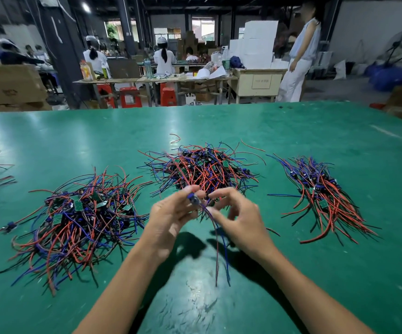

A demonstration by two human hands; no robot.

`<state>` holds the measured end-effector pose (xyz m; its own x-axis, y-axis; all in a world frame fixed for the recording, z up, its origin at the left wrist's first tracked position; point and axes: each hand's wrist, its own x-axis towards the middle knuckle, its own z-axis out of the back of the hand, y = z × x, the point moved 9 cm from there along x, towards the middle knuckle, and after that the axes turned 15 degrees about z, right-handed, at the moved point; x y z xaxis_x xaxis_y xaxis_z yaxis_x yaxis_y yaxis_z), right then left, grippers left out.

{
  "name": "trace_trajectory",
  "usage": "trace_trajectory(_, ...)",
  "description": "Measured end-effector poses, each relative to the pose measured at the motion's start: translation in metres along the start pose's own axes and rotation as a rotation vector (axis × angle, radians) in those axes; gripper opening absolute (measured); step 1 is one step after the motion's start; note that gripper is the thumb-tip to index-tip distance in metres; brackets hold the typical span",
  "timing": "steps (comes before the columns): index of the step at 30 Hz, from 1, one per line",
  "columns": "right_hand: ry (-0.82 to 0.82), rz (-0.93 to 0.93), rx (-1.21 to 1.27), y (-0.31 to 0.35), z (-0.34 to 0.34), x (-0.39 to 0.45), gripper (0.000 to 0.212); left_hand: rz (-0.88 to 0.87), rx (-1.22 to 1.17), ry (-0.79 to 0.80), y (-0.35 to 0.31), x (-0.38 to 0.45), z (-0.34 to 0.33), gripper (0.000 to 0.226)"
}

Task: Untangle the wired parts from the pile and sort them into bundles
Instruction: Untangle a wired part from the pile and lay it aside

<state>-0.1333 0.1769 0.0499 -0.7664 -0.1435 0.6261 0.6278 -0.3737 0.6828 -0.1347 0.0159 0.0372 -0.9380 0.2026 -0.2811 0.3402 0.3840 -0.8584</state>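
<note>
1. Wired part (195,201), a small blue-bodied piece with red and blue leads hanging toward me, sits between my two hands, raised above the green table (291,131) just in front of the middle pile (202,167)
2. My left hand (171,218) pinches the part's body between thumb and curled fingertips; I judge this the anchor grip, so I keep it firm and steady
3. My right hand (238,218) has its fingers curled, thumb and forefinger closing on the leads just below the body; the blur hides whether the pads actually touch the wires
4. To do this step well, I run the right pinch down the leads from body to tips, so they come out straight and side by side instead of crossing
5. I pull gently; any lead caught in the middle pile could drag neighbours with it, so I lift clear first
6. Once the leads hang free, I judge the tidy bundle (320,189) on the right the proper destination, since its wires lie roughly parallel, trailing toward me
7. I lay the part there with its body among the others and its leads following the same direction
8. Left heap (79,213) looks just as tangled, so I leave it alone for now
</note>
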Motion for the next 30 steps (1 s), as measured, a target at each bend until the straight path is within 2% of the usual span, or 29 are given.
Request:
trace_trajectory(2, 0.069, 0.073, 0.073, 0.013, -0.018, -0.003, 0.030, -0.036, -0.078, -0.075, -0.003, 0.002, 0.011, 0.022)
trace_trajectory(5, -0.020, 0.033, 0.267, 0.017, -0.021, -0.002, 0.022, -0.071, -0.101, -0.112, -0.002, 0.000, 0.015, 0.018)
trace_trajectory(7, -0.090, -0.039, 0.349, 0.012, -0.016, -0.002, 0.014, -0.078, -0.097, -0.115, -0.001, -0.001, 0.016, 0.020)
trace_trajectory(13, -0.338, -0.401, 0.690, -0.010, -0.007, -0.007, 0.028, -0.113, -0.104, -0.045, 0.002, -0.001, 0.001, 0.023)
trace_trajectory(16, -0.285, -0.574, 0.838, -0.020, -0.014, -0.009, 0.028, -0.203, 0.049, -0.026, -0.005, -0.007, -0.007, 0.031)
trace_trajectory(19, -0.271, -0.616, 0.949, -0.026, -0.013, -0.007, 0.026, -0.221, 0.124, -0.088, -0.007, -0.005, 0.000, 0.024)
trace_trajectory(21, -0.207, -0.549, 0.810, -0.026, -0.009, -0.004, 0.026, -0.106, 0.100, -0.088, 0.001, 0.001, 0.002, 0.032)
trace_trajectory(23, -0.097, -0.428, 0.626, -0.022, -0.009, -0.001, 0.029, 0.031, 0.117, -0.024, 0.012, 0.005, -0.005, 0.043)
trace_trajectory(26, 0.042, -0.229, 0.478, -0.012, -0.013, 0.002, 0.024, 0.088, 0.156, 0.074, 0.022, 0.004, -0.016, 0.046)
trace_trajectory(30, -0.076, -0.115, 0.196, -0.014, 0.004, 0.005, 0.020, 0.107, 0.199, 0.153, 0.026, 0.002, -0.019, 0.042)
